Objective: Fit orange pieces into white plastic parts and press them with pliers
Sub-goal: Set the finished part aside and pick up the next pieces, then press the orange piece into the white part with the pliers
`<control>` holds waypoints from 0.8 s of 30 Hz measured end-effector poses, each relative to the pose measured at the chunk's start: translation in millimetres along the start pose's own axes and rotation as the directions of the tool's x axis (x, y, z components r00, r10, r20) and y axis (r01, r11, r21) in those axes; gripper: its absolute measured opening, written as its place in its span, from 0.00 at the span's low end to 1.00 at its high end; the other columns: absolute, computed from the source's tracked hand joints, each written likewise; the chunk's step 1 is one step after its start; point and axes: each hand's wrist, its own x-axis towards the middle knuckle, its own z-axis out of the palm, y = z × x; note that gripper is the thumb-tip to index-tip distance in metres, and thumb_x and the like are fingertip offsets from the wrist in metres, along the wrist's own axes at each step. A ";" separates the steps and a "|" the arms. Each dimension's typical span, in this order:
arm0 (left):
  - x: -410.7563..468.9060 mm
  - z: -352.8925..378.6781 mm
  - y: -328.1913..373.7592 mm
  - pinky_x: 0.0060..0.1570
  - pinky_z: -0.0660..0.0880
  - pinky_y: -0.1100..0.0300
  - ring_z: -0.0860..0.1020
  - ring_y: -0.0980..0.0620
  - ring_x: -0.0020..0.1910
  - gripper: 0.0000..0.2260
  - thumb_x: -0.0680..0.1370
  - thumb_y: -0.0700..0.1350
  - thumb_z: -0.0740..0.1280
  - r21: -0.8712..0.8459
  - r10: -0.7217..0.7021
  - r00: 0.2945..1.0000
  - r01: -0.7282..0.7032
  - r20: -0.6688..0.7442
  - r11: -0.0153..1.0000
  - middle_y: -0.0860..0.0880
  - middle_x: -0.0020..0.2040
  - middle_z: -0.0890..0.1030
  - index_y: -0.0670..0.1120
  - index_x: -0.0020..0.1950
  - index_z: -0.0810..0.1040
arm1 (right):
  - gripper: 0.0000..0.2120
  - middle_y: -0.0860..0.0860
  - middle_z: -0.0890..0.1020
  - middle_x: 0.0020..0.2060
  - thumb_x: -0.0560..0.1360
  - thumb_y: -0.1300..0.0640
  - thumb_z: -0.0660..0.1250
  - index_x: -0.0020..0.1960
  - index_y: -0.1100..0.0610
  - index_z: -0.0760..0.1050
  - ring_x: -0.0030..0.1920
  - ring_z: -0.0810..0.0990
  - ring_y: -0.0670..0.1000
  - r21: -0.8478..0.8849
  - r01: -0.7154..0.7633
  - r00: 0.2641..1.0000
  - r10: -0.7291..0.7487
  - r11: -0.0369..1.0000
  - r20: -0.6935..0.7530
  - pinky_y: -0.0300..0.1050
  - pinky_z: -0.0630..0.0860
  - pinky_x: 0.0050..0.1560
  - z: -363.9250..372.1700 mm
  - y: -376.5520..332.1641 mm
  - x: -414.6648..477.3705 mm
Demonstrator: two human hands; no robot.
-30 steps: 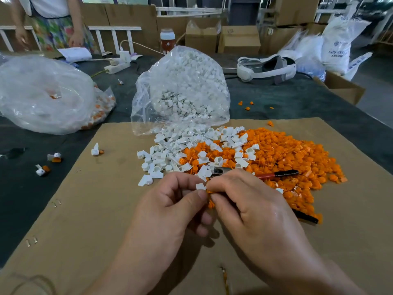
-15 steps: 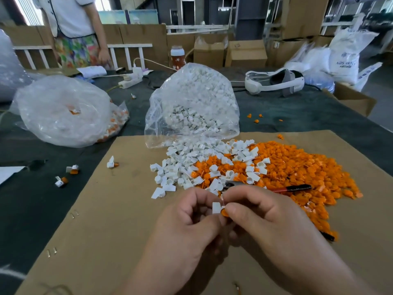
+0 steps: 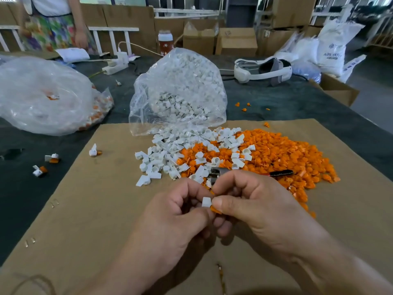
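My left hand [image 3: 170,218] pinches a small white plastic part [image 3: 206,202] between thumb and fingers. Against it, my right hand [image 3: 255,207] pinches an orange piece [image 3: 215,209]; the two parts touch in front of me, above the cardboard sheet [image 3: 95,209]. The pliers [image 3: 217,172] lie on the pile just behind my hands, their red-and-black handle [image 3: 278,173] pointing right. A heap of loose white parts [image 3: 170,150] lies left of a wide heap of orange pieces [image 3: 287,158].
A clear bag of white parts [image 3: 180,92] stands open behind the heaps. Another clear bag [image 3: 42,96] lies at the left. Assembled pieces [image 3: 40,170] lie on the dark table. A white headset [image 3: 263,70] sits at the back right. A person [image 3: 55,26] stands at the far left.
My hands have stayed together on the two parts and rotated them slightly; the orange piece now shows below the white part. The camera view shifted a little.
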 end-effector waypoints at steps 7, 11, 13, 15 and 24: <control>5.0 -0.6 -2.1 0.24 0.72 0.58 0.76 0.49 0.26 0.08 0.64 0.40 0.74 -0.225 -0.076 0.993 0.054 -0.091 0.973 0.44 0.31 0.77 0.48 0.41 0.82 | 0.10 0.43 0.82 0.43 0.72 0.44 0.68 0.52 0.43 0.78 0.43 0.80 0.43 -0.472 0.124 0.962 -0.221 0.873 -0.158 0.35 0.75 0.40 -9.9 2.9 0.4; 8.1 -15.4 0.9 0.23 0.72 0.63 0.75 0.53 0.27 0.13 0.61 0.36 0.77 -0.360 -0.137 0.982 0.084 -0.127 0.929 0.45 0.31 0.76 0.47 0.42 0.83 | 0.26 0.42 0.67 0.66 0.72 0.41 0.60 0.70 0.42 0.62 0.69 0.60 0.46 -0.986 -0.013 0.953 -0.297 0.164 -0.062 0.46 0.63 0.66 -30.4 -2.8 -0.9; 9.3 -19.8 4.0 0.22 0.72 0.63 0.75 0.54 0.26 0.11 0.61 0.40 0.74 -0.400 -0.158 0.980 0.098 -0.120 0.911 0.46 0.31 0.76 0.48 0.42 0.84 | 0.33 0.46 0.56 0.74 0.74 0.41 0.59 0.75 0.43 0.49 0.75 0.49 0.51 -0.995 -0.095 0.990 -0.104 0.034 -0.098 0.55 0.51 0.74 -37.5 1.5 -0.6; 10.4 -21.4 4.9 0.22 0.73 0.64 0.75 0.54 0.26 0.10 0.61 0.41 0.73 -0.419 -0.183 0.977 0.123 -0.106 0.900 0.45 0.31 0.76 0.48 0.41 0.84 | 0.34 0.46 0.53 0.75 0.75 0.40 0.56 0.76 0.42 0.44 0.76 0.46 0.50 -0.994 -0.106 0.994 -0.038 0.018 -0.107 0.56 0.43 0.77 -42.0 4.5 0.1; 11.6 -23.5 3.1 0.22 0.72 0.63 0.75 0.53 0.26 0.08 0.61 0.41 0.74 -0.460 -0.227 0.970 0.165 -0.082 0.873 0.45 0.32 0.77 0.47 0.39 0.84 | 0.37 0.36 0.63 0.66 0.68 0.28 0.52 0.75 0.37 0.49 0.67 0.58 0.47 -0.996 -0.068 0.997 -0.027 0.057 -0.070 0.46 0.57 0.67 -58.8 2.9 0.6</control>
